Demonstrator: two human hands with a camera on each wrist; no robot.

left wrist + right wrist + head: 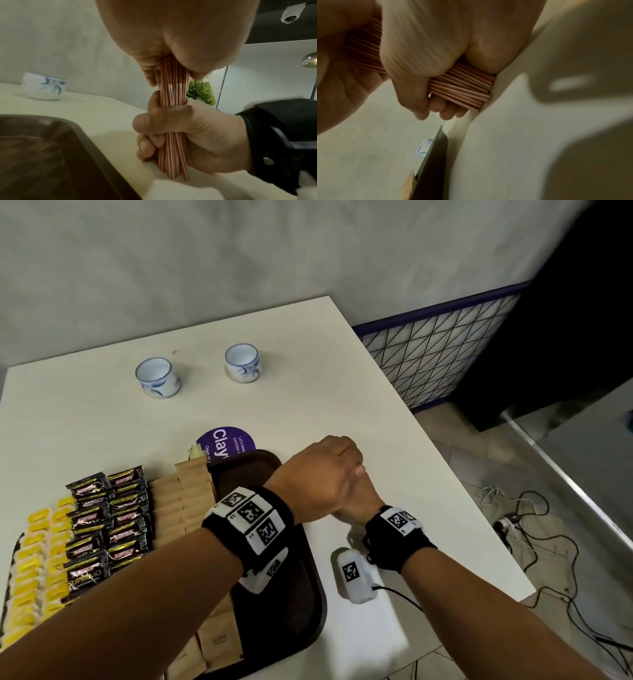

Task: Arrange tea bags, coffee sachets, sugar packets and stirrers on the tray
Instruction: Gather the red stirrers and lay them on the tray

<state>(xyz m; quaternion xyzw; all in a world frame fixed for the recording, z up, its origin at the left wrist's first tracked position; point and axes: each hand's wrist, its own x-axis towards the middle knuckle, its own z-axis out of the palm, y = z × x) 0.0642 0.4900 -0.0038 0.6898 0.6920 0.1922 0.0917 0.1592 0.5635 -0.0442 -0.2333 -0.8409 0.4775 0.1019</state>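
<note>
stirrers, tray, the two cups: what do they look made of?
Stirrers: likely thin plastic, red-and-white striped tubes with a slight sheen; both the left hand and right hand grip the bundle. Tray: dark brown, smooth moulded rim; probably plastic, though wood-grain lines show in its base. Cups: glossy white with blue painted motifs, apparently glazed ceramic.

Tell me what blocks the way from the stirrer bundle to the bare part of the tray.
Nothing visible does. Both the left hand and right hand grip the stirrers upright on the table, just beside the tray. Only its low rim lies between them and its bare right strip.
</note>
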